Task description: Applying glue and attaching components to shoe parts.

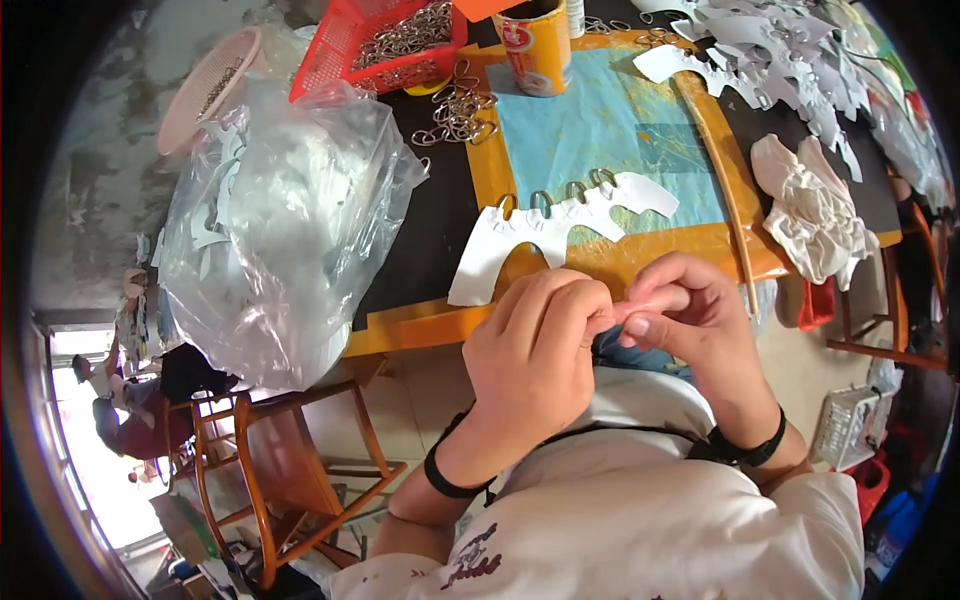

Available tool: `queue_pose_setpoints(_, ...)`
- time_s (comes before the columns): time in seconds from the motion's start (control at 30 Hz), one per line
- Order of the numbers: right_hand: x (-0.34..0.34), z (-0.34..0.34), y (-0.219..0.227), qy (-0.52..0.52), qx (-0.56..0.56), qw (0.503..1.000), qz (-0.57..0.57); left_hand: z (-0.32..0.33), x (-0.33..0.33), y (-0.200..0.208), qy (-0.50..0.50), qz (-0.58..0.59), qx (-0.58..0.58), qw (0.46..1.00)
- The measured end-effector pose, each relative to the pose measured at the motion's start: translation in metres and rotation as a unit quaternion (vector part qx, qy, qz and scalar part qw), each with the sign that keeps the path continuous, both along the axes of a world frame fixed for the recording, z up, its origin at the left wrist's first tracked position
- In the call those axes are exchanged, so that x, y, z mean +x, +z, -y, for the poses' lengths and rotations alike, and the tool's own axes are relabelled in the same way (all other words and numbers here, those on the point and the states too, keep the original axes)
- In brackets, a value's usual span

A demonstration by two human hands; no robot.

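Note:
Just beyond the table's front edge, on my side, my left hand (540, 345) is curled with its fingers together. My right hand (692, 312) pinches at the left fingertips, so the two hands meet. Whatever lies between them, if anything, is too small and covered to make out. Closest to the hands on the table is a white scalloped piece (482, 262), flat, with several metal rings (541, 203) standing along its far edge. Neither hand touches it.
A clear plastic bag (290, 250) bulges over the table's left side. Behind stand a red basket (335, 60) of metal rings, a loose ring pile (460, 112) and a yellow can (540, 55). A wooden stick (722, 170), white gloves (812, 210) and stacked white pieces (790, 50) lie right.

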State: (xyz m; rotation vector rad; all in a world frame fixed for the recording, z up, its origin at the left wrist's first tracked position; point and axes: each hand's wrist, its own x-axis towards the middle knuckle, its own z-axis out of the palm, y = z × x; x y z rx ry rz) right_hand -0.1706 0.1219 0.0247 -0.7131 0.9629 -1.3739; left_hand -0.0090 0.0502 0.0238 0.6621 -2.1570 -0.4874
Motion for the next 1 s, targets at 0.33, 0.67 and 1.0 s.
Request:
queue_pose_setpoints(0.33, 0.007, -0.037, -0.008, -0.077, -0.060, 0.994, -0.039, -0.060, -0.003, -0.006, 0.031, -0.086, 0.063, 0.994)
queue_pose_setpoints(0.67, 0.010, -0.074, -0.016, -0.067, -0.070, 0.995, -0.030, -0.085, -0.004, -0.012, 0.068, -0.144, 0.011, 0.987)
queue_pose_setpoints(1.0, 0.014, -0.079, -0.022, -0.128, -0.155, 0.957, -0.208, -0.090, -0.005, -0.022, 0.067, -0.122, 0.029, 0.990)
